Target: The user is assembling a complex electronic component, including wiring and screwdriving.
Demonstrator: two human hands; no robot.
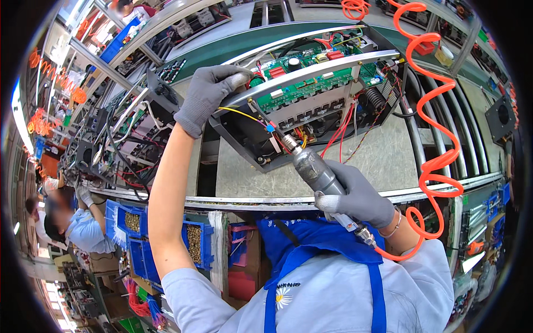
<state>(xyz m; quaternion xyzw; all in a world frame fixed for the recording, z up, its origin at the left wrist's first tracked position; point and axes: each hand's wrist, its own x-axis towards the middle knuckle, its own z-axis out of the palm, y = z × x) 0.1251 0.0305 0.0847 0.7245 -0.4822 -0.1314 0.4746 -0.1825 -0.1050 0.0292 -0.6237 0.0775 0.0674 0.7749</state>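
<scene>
My right hand (358, 195), in a grey glove, is wrapped round an air screwdriver (316, 169) with a dark metal body. Its long bit slants up to the left end of an aluminium rail (311, 77) on an open electrical chassis (266, 161). My left hand (214, 95), also gloved, is at that same upper left corner, with thumb and fingers pressed together. What they pinch is hidden. Behind the rail lies a green circuit board (305, 80) with red and black parts. A yellow wire (239, 112) passes under my left hand, and red wires (347, 130) hang inside the chassis.
An orange coiled air hose (438, 161) runs from above to the screwdriver. Metal rollers (458, 130) lie to the right. Blue bins (194, 244) of small brass-coloured fasteners hang below the bench edge. More chassis (133, 139) stand at left, where a co-worker (91, 227) works.
</scene>
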